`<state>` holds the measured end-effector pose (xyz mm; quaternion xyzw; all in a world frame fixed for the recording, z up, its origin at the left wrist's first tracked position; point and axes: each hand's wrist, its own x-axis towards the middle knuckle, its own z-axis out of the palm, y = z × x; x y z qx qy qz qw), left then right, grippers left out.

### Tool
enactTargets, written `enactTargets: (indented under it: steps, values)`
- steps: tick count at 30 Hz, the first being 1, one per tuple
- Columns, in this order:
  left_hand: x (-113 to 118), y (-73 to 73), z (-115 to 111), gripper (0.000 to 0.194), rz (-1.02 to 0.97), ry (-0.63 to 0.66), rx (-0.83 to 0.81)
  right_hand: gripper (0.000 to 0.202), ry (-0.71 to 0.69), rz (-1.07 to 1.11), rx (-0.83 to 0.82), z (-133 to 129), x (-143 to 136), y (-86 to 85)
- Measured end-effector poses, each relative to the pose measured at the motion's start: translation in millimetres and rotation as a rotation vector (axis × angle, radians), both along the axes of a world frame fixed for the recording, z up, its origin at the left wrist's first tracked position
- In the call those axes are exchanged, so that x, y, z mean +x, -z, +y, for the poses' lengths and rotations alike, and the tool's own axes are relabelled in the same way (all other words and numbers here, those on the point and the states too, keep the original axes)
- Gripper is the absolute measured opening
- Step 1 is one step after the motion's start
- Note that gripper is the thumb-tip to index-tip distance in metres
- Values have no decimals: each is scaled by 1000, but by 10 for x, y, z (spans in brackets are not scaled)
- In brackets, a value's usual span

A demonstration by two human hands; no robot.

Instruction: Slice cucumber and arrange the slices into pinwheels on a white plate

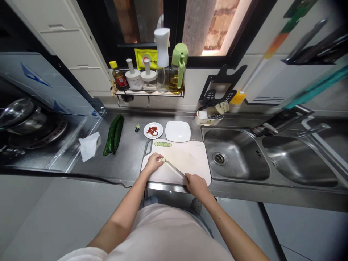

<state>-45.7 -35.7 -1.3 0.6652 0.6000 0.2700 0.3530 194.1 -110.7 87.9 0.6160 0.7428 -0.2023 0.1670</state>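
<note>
My right hand (pixel 197 185) is wrapped round the handle of a kitchen knife (pixel 176 170), whose blade slants up to the left over the white cutting board (pixel 187 156). At its tip sits a small pale green cucumber slice (pixel 163 159). Thumb and fingers of my left hand (pixel 153 162) are closed on the edge of this slice, with some fingers hidden beneath the hand. A row of overlapping cucumber slices (pixel 163 144) lies along the board's far left side.
Behind the board stand a plate of chopped red pieces (pixel 146 131) and a white square plate (pixel 178 131). Two whole cucumbers (pixel 113 135), cucumber ends (pixel 137 128) and a paper towel (pixel 89 145) lie left. A double sink (pixel 236 156) is right; a condiment rack (pixel 152 93) hangs above.
</note>
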Motion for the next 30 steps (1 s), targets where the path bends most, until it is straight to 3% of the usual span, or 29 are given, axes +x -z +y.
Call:
enactTargets:
  steps: [15, 30]
  values:
    - [-25, 33, 4, 17, 27, 39, 26, 29, -86, -26, -35, 141, 19, -15]
    - [-25, 87, 12, 18, 20, 32, 14, 26, -142, -9, -21, 198, 16, 86]
